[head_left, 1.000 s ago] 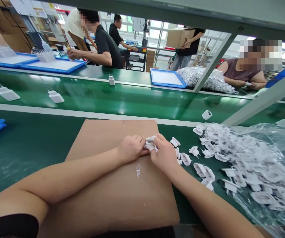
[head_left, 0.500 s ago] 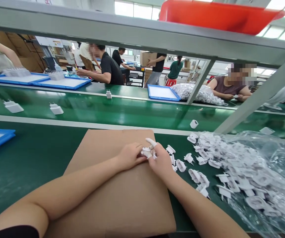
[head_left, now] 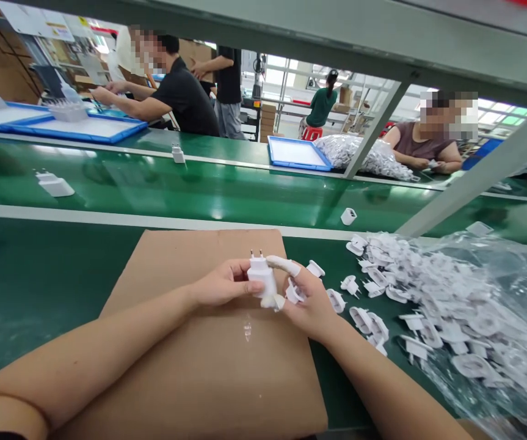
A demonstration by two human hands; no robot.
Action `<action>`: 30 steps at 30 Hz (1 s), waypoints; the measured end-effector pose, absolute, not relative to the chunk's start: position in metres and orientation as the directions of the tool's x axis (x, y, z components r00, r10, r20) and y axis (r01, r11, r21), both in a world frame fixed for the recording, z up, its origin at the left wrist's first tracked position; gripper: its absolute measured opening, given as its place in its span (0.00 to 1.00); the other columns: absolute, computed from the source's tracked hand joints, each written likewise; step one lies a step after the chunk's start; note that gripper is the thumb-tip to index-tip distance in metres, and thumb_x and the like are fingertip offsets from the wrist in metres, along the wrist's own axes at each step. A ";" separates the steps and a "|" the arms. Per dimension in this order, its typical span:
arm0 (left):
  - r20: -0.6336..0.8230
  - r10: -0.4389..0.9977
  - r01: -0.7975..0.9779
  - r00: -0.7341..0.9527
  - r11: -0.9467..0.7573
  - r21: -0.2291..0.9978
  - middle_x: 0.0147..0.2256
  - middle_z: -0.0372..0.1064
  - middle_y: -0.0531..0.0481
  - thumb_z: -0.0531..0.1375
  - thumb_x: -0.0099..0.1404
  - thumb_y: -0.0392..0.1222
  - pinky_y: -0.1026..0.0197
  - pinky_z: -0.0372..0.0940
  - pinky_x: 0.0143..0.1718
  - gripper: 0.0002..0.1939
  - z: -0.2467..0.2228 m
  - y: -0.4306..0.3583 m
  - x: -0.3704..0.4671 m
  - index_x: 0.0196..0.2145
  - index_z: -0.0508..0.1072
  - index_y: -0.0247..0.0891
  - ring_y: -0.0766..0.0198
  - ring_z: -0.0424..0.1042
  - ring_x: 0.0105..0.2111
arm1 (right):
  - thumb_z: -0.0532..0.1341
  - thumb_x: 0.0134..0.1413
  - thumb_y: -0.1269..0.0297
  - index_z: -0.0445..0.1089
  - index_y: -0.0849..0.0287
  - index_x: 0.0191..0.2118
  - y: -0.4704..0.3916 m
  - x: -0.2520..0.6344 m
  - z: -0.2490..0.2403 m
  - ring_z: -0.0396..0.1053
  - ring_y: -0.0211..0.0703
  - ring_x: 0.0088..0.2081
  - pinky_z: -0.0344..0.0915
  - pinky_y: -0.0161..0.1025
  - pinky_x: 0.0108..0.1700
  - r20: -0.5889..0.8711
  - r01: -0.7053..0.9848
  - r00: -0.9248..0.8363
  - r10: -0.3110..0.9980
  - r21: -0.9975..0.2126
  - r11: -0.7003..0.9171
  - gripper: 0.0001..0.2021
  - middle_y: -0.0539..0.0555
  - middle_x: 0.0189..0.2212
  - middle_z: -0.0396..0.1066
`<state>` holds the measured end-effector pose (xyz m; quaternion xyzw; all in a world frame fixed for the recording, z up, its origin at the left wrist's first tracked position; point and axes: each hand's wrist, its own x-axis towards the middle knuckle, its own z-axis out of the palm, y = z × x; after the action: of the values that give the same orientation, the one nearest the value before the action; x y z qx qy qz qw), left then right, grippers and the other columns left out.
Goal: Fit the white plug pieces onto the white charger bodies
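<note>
A white two-pin charger (head_left: 259, 278) is held upright over the cardboard sheet (head_left: 199, 373), pins pointing up. My left hand (head_left: 220, 284) grips it from the left, thumb across its front. White covers sit on the thumb and index finger of my right hand (head_left: 313, 299). Those two fingertips touch the charger's right side at top and bottom. A second white plug piece (head_left: 294, 292) rests inside the curl of my right hand. Just beyond that hand lie loose white plug faces (head_left: 335, 300) on the green bench.
A clear bag (head_left: 519, 275) with a heap of white plug faces (head_left: 446, 299) spreads at the right. Chargers (head_left: 55, 184) stand on the green belt (head_left: 226, 192) ahead. A grey post (head_left: 487, 165) slants up at right. Several people sit or stand across the belt.
The charger has come into clear view between my hands, pins up; before, they hid most of what they held. My right thumb and index finger have spread wider. The view has shifted.
</note>
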<state>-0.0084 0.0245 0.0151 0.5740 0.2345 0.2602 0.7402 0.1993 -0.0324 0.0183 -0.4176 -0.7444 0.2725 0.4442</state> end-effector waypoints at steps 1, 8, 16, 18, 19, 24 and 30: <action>-0.032 0.647 -0.149 0.762 0.223 0.963 0.39 0.76 0.45 0.69 0.60 0.50 0.58 0.67 0.46 0.19 0.017 0.021 -0.008 0.44 0.76 0.35 0.58 0.75 0.40 | 0.67 0.53 0.66 0.64 0.51 0.62 -0.034 0.200 0.020 0.64 0.35 0.27 0.64 0.36 0.31 0.452 0.349 -0.277 0.848 -0.775 0.527 0.30 0.53 0.40 0.74; 0.115 0.684 -0.277 0.721 0.132 0.952 0.38 0.75 0.46 0.66 0.64 0.52 0.62 0.67 0.39 0.21 0.026 0.001 -0.005 0.49 0.73 0.37 0.62 0.74 0.36 | 0.67 0.56 0.69 0.62 0.44 0.63 -0.039 0.207 0.034 0.64 0.34 0.28 0.66 0.36 0.32 0.596 0.265 -0.424 0.682 -0.638 0.723 0.31 0.56 0.51 0.68; 0.689 0.434 0.005 0.580 -0.848 0.530 0.37 0.74 0.44 0.59 0.62 0.69 0.57 0.63 0.37 0.34 0.012 0.012 -0.012 0.52 0.70 0.38 0.57 0.71 0.33 | 0.61 0.56 0.73 0.62 0.46 0.63 -0.053 0.183 0.020 0.70 0.43 0.39 0.68 0.39 0.37 0.664 0.222 -0.258 0.702 -0.666 0.712 0.30 0.57 0.51 0.68; 0.739 0.392 0.103 0.548 -0.908 0.405 0.31 0.72 0.46 0.55 0.61 0.73 0.58 0.59 0.32 0.36 0.007 0.016 -0.013 0.47 0.71 0.37 0.60 0.68 0.27 | 0.62 0.56 0.72 0.62 0.47 0.62 -0.056 0.177 0.016 0.69 0.42 0.37 0.68 0.39 0.37 0.652 0.211 -0.221 0.726 -0.694 0.688 0.29 0.56 0.48 0.69; 0.753 0.381 0.143 0.536 -0.920 0.365 0.28 0.71 0.48 0.53 0.61 0.75 0.58 0.57 0.30 0.36 0.006 0.017 -0.013 0.44 0.71 0.37 0.61 0.66 0.25 | 0.62 0.56 0.71 0.62 0.48 0.62 -0.058 0.175 0.014 0.69 0.42 0.36 0.68 0.39 0.36 0.644 0.205 -0.207 0.736 -0.707 0.677 0.28 0.55 0.45 0.69; 0.818 0.337 0.208 0.466 -0.941 0.269 0.19 0.61 0.54 0.47 0.64 0.75 0.58 0.49 0.24 0.34 0.004 0.011 -0.010 0.30 0.67 0.39 0.65 0.57 0.18 | 0.61 0.56 0.69 0.60 0.50 0.61 -0.065 0.167 0.009 0.68 0.42 0.34 0.68 0.39 0.36 0.582 0.143 -0.166 0.796 -0.785 0.603 0.26 0.55 0.43 0.69; 0.784 0.397 0.159 0.477 -0.916 0.367 0.20 0.65 0.52 0.51 0.63 0.73 0.57 0.53 0.27 0.31 -0.004 0.008 -0.012 0.32 0.71 0.40 0.64 0.60 0.19 | 0.60 0.56 0.70 0.60 0.51 0.60 -0.071 0.166 0.015 0.70 0.43 0.37 0.69 0.39 0.37 0.592 0.158 -0.177 0.786 -0.771 0.617 0.26 0.55 0.43 0.69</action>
<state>-0.0121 0.0082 -0.0038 0.8507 0.1636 0.4843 0.1227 0.1657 -0.0707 0.0153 -0.3315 -0.7119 0.2861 0.5490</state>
